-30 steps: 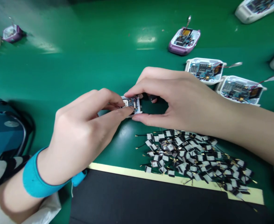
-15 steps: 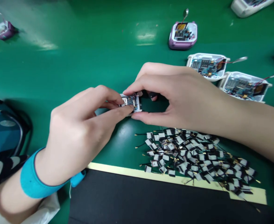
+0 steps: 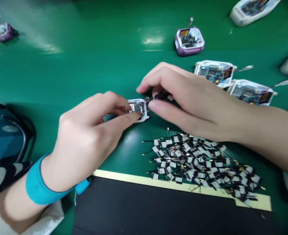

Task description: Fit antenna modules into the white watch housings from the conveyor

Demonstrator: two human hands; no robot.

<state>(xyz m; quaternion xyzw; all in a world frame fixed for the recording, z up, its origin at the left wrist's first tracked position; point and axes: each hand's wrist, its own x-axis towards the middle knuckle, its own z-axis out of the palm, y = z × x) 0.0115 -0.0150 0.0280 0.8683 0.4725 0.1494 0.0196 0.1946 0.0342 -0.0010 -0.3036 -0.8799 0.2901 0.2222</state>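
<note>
Small open watch case (image 3: 145, 115), white-rimmed, circuit board showing: on the green mat (image 3: 85, 65), mid-view, pinched between your left hand's (image 3: 87, 130) thumb and fingers. A silver disc (image 3: 147, 100) sits at its upper right corner. Your right hand (image 3: 195, 101) is just beside, thumb and forefinger parted, curled fingers gripping a black piece (image 3: 161, 95). Below your right hand: a heap of black-and-white cabled parts (image 3: 195, 160). Beyond it: two white housings (image 3: 216, 73) and a purple housing (image 3: 189, 51). Your left wrist wears a blue band (image 3: 39, 186).
</note>
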